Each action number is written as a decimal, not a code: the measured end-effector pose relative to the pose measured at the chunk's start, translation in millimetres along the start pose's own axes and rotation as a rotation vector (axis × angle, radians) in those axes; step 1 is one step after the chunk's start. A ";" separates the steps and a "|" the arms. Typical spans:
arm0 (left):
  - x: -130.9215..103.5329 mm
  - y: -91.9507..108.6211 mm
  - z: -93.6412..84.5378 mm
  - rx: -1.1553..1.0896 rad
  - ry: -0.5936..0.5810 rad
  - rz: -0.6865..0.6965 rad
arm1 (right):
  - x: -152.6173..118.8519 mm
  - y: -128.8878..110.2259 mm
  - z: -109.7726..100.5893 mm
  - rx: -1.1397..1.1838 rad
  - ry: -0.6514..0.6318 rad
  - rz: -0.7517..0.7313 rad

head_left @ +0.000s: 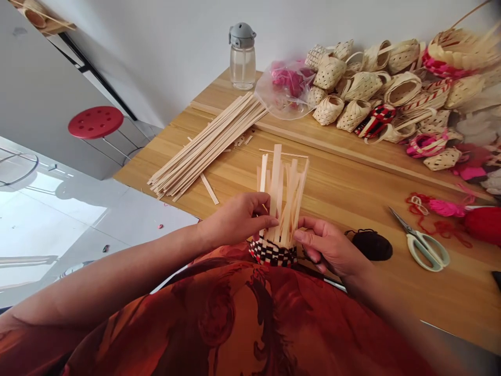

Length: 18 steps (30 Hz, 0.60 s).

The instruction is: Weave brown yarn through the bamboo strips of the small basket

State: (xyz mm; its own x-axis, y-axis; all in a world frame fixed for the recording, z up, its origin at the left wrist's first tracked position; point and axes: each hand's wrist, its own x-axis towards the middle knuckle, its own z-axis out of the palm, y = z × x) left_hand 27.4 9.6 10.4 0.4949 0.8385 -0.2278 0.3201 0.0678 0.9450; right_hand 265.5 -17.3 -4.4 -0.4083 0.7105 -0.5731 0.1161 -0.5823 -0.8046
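A small half-woven basket [273, 253] rests against my lap at the table's front edge. Its base is checked in black, white and some red, and pale upright strips [277, 177] rise from it. My left hand [254, 216] is closed with thumb and fingers pinching a strip on the basket's left side. On the right side, my right hand [326, 243] is closed at the outer strips, just above the woven band; dark yarn shows under its fingers. A ball of black yarn [371, 245] lies right of that hand.
Scissors [425, 243] lie at the right, near red yarn [483, 223]. A bundle of flat strips [207, 146] is at the left. Finished small baskets [364, 86] crowd the back right, beside a plastic bag [285, 89] and a bottle [242, 60]. A red stool [96, 122] stands left.
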 end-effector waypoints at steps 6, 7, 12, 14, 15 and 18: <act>1.5 17.9 0.8 0.162 0.015 0.048 | 6.9 11.8 0.1 0.110 -0.070 -0.033; 1.4 21.0 0.2 0.190 0.023 0.060 | 7.5 13.7 -1.2 0.113 -0.079 -0.038; 1.2 25.3 1.7 0.341 0.129 0.085 | 7.6 13.9 -2.9 0.061 -0.060 -0.032; 0.5 20.9 5.0 0.384 0.218 0.106 | 7.2 11.5 -0.1 0.040 -0.050 -0.009; -0.1 18.0 6.7 0.403 0.264 0.124 | 7.2 10.6 1.8 0.038 -0.046 0.003; -2.8 10.8 10.4 0.480 0.313 0.163 | 8.2 9.5 7.8 0.065 -0.029 0.012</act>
State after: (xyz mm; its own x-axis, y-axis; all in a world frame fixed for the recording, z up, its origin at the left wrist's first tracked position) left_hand 37.9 2.3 18.7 0.3297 0.9421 0.0603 0.6253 -0.2658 0.7337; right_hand 256.2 -20.1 -15.6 -0.4334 0.6920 -0.5774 0.0625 -0.6161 -0.7852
